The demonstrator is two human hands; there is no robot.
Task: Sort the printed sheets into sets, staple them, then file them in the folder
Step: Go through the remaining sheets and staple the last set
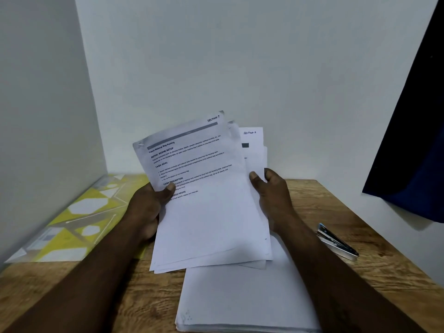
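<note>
A fanned stack of white printed sheets (pixel 206 212) is held up over the brown wooden counter (pixel 360 272). The left hand (pixel 146 207) pinches its 9 o'clock edge, thumb on top, and the right hand (pixel 271 195) clasps its 3 o'clock edge. A second pile of white paper (pixel 240 299) lies flat at 6 o'clock. The yellow-patterned clear plastic folder (pixel 79 217) lies at 9 o'clock and the silver metal stapler (pixel 336 241) at 3 o'clock.

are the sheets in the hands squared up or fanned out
Fanned out. The held sheets sit askew: a Section 7 page in front, another's corner sticking out behind, lower edges staggered.
</note>
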